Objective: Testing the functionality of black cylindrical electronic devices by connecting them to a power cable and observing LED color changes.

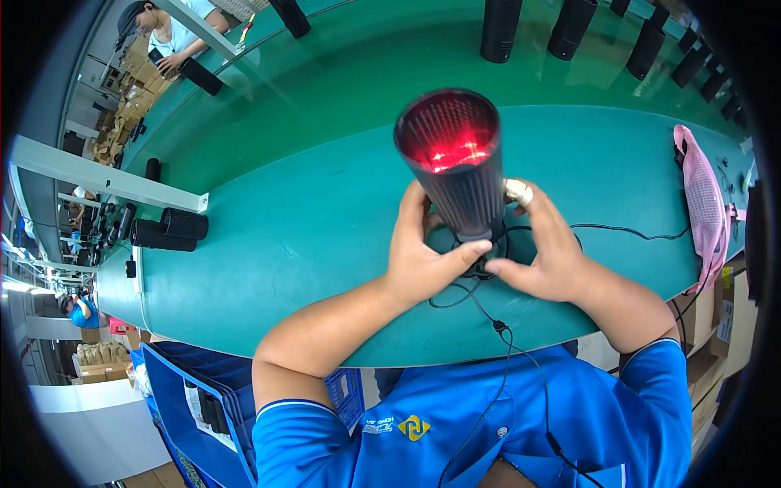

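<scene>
A black ribbed cylindrical device point(464, 191) stands upright on the green bench in front of me, its open top glowing red inside. My left hand point(427, 256) wraps round the lower left of it, thumb across the front near the base. On the other side my right hand point(547, 252) grips the base, with a pale wrap on one finger and its thumb close to the left thumb. The fingers behind the cylinder are hidden. A black cable point(500, 327) loops from below the base toward my chest.
A pink mesh bag point(704, 199) lies at the bench's right side, with another cable point(626, 231) running toward it. Two black cylinders point(167, 232) lie at the left, near a white post point(106, 175). More cylinders point(499, 32) stand along the far belt, where a co-worker point(179, 37) handles one.
</scene>
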`<state>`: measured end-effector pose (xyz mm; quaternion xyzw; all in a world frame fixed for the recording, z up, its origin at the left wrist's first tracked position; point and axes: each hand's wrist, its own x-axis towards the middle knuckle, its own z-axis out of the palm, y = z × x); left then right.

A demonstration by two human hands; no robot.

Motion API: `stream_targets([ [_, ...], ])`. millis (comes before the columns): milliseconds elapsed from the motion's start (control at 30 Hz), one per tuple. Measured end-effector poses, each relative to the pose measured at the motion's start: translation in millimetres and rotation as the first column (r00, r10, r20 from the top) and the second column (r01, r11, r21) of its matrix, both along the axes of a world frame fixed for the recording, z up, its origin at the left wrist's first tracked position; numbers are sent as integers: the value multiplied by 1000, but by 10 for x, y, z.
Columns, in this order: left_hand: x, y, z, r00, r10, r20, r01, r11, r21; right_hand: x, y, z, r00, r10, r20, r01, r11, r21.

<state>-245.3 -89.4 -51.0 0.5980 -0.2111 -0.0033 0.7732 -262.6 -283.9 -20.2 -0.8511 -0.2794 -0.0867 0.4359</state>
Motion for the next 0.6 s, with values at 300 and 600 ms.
stream_targets([
  [300, -11, -36, -23, 673, 134, 727, -277, 958, 80, 21, 96, -235, 956, 81, 282, -106, 992, 73],
  [600, -70, -4, 87, 693, 9, 721, -282, 924, 259, 98, 127, -308, 931, 48, 361, -97, 988, 120],
])
